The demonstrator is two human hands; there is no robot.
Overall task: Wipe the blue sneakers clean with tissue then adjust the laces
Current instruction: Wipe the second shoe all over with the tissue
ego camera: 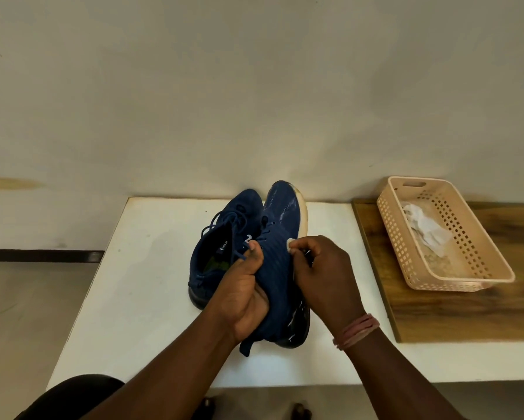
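Two blue sneakers are on the white table point(139, 298). The left sneaker point(221, 237) stands flat with its laces loose and its opening showing. The right sneaker point(280, 237) is tilted up, toe pointing away, white sole edge on its right side. My left hand point(244, 294) grips this sneaker around its heel and collar, thumb near the laces. My right hand point(318, 268) pinches a small wad of white tissue point(291, 244) against the sneaker's right side.
A beige perforated plastic basket point(479, 256) holding crumpled white tissue point(427, 228) sits on a wooden board point(467, 310) at the right. A plain wall stands close behind the table. The table's front edge lies near my body.
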